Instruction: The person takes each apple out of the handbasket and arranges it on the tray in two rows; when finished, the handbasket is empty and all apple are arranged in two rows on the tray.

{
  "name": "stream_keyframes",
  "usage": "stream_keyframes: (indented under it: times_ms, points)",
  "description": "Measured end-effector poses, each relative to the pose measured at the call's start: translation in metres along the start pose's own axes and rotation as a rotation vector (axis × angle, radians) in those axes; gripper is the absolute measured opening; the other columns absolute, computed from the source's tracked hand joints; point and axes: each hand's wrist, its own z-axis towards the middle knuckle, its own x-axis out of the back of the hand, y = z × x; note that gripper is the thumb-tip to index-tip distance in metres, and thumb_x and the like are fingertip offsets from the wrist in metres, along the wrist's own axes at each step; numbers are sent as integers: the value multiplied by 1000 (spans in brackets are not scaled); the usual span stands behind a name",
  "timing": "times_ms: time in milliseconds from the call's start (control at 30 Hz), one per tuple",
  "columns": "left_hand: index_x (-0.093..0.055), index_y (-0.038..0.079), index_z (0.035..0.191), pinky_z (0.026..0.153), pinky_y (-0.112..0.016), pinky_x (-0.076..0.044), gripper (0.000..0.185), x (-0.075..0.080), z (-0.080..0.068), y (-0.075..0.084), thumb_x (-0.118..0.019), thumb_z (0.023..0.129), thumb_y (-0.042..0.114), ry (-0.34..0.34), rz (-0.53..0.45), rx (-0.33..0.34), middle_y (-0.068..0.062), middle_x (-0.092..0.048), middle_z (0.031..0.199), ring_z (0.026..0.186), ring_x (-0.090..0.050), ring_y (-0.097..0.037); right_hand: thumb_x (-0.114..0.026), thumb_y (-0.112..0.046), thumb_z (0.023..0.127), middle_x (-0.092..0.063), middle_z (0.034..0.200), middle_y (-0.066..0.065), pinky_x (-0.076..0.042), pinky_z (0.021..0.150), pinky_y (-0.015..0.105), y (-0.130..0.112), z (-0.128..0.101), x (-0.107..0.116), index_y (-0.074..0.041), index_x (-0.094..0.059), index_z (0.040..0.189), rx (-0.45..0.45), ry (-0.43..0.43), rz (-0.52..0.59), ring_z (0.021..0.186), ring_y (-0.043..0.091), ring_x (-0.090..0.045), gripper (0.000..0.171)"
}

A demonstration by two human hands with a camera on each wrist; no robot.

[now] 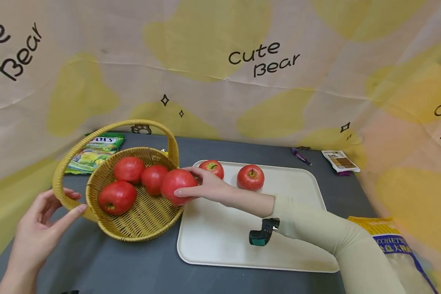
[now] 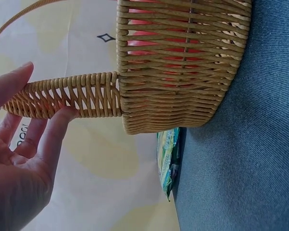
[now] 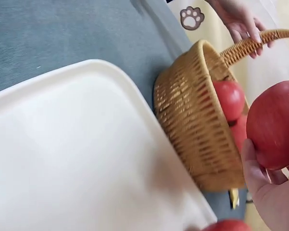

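Red apple (image 1: 176, 185) held in right hand (image 1: 209, 188), fingers curled round it, over the near rim of the basket (image 1: 132, 228). Three more apples (image 1: 128, 169) lie in the basket just beyond the fingertips. Left hand (image 1: 40, 228) at the handle (image 1: 64, 163), fingers spread and straight, tips touching the weave. Basket stands tilted on the grey tabletop (image 1: 132, 265). Behind the right hand, two apples (image 1: 250, 177) on a white tray (image 1: 224, 241). Green packet (image 1: 95, 152) past the basket.
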Motion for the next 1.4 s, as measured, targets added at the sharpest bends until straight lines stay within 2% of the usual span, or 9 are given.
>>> stream_keyframes:
  times_ms: [200,467,733,933,1133,1400]
  points:
    - [-57,-1,121,72,-10,-51,48,-1,0,-2,-69,78,-19,-11,-77,-30,-3,-65,105,102,-58,-9,-79,-34,80,-55,125,4,-54,86,47,22,-27,35,-17,-47,142,-117,88,60,118,24,-49,72]
    - [-57,-1,121,74,-8,-49,49,-2,0,-4,-70,77,-19,8,-52,-21,-2,-65,105,101,-59,-8,-77,-33,81,-52,130,11,-56,84,45,65,-68,73,-11,-44,142,-225,171,55,121,32,-47,73]
    - [-58,-1,121,74,-8,-50,49,-1,0,-6,-69,77,-20,17,-57,-22,-2,-65,104,101,-58,-8,-75,-33,84,-50,132,15,-56,83,41,99,-109,101,-6,-40,142,-255,249,90,120,33,-47,73]
    - [-58,-2,121,74,-8,-50,48,-2,1,-6,-69,78,-21,18,-69,-26,-2,-65,105,101,-59,-8,-73,-36,86,-45,139,18,-54,88,43,113,-129,128,-5,-35,145,-272,328,52,125,36,-42,77]
    - [-58,1,121,75,-7,-49,49,-1,-1,-4,-70,78,-18,27,-51,4,-1,-64,106,101,-59,-7,-73,-40,86,-42,140,20,-51,91,46,122,-132,152,-7,-34,146,-282,429,-36,126,38,-40,79]
    - [-57,0,122,75,-8,-49,50,-3,0,-6,-68,77,-21,39,-30,-20,-1,-65,106,101,-59,-8,-79,-43,79,-42,139,21,-47,92,59,147,-128,176,-6,-37,144,-197,587,-438,122,42,-42,86]
